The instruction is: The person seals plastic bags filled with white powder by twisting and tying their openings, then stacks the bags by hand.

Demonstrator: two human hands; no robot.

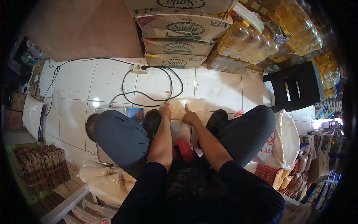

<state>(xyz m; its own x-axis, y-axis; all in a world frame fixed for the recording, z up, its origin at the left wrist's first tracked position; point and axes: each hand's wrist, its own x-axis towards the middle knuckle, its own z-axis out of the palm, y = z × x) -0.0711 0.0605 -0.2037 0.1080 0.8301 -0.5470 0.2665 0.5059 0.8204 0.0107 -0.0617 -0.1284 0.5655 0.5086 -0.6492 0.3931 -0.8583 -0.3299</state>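
Observation:
A clear plastic bag of pale, grainy contents (195, 106) is in front of me, between my feet, just above the tiled floor or on it; I cannot tell which. My left hand (165, 111) pinches its left end with bent fingers. On the near edge of the bag is my right hand (191, 117), thumb stretched over the top and the other fingers curled at the side. To the left of my left shoe stands a scale with a blue display panel (135, 115), partly hidden by my knee.
A black cable (182, 87) loops across the floor from a white power socket (140, 68). Beyond it stand stacked cartons (184, 28) and bottles of yellow oil (246, 41). A black stool (292, 87) is at the right, filled pale bags (108, 183) at the near left.

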